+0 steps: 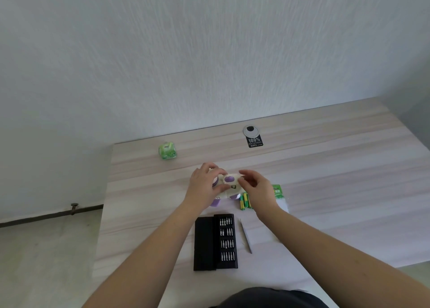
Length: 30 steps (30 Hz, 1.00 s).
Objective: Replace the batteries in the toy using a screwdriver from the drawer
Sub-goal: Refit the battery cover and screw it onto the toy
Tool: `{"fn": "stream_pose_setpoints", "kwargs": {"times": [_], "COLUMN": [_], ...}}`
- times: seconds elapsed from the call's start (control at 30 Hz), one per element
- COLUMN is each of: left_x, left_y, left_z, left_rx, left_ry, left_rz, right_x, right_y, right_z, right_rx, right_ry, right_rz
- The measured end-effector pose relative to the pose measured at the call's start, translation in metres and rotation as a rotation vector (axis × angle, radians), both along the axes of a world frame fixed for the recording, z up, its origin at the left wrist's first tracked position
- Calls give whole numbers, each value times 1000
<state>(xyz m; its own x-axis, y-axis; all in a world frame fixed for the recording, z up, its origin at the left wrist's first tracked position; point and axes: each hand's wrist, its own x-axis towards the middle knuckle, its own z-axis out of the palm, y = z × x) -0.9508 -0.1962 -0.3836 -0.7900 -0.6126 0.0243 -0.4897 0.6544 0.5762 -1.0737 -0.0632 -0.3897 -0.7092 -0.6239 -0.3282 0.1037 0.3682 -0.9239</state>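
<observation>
A cream and purple toy [229,186] stands on the wooden table [325,168] in front of me. My left hand [203,186] grips its left side with fingers curled over the top. My right hand [257,187] pinches the toy's right side between thumb and fingers. Several green and yellow batteries [244,201] lie just right of the toy, partly hidden by my right wrist. A thin silver screwdriver [246,236] lies on the table nearer to me. Left of it lies an open black bit case [216,242] with rows of bits.
A torn green battery pack [277,190] lies behind my right hand. A green tissue packet [167,150] sits at the back left. A round cable grommet [250,130] and a black label [254,142] are near the wall. The table's left edge drops to the floor.
</observation>
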Motion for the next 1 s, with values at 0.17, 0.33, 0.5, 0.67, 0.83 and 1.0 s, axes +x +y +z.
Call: {"fn": "stream_pose_setpoints", "kwargs": {"times": [0.17, 0.33, 0.5, 0.67, 0.83, 1.0], "left_x": [2, 0, 0, 4, 9, 8], "left_y": [3, 6, 7, 0, -4, -1], "left_z": [0, -1, -1, -4, -5, -5], "left_rx": [-36, -60, -40, -30, -99, -82], "left_ry": [8, 19, 51, 44, 48, 78], "left_rz": [15, 47, 50, -40, -138, -85], "right_x": [4, 12, 13, 2, -8, -8], "right_y": [-8, -13, -13, -19, -24, -26], "right_z": [9, 28, 31, 26, 27, 20], "right_rx": [-146, -132, -101, -17, 64, 80], "right_ry": [-327, -293, -187, -51, 110, 68], "right_rz": [-71, 84, 125, 173, 262, 232]}}
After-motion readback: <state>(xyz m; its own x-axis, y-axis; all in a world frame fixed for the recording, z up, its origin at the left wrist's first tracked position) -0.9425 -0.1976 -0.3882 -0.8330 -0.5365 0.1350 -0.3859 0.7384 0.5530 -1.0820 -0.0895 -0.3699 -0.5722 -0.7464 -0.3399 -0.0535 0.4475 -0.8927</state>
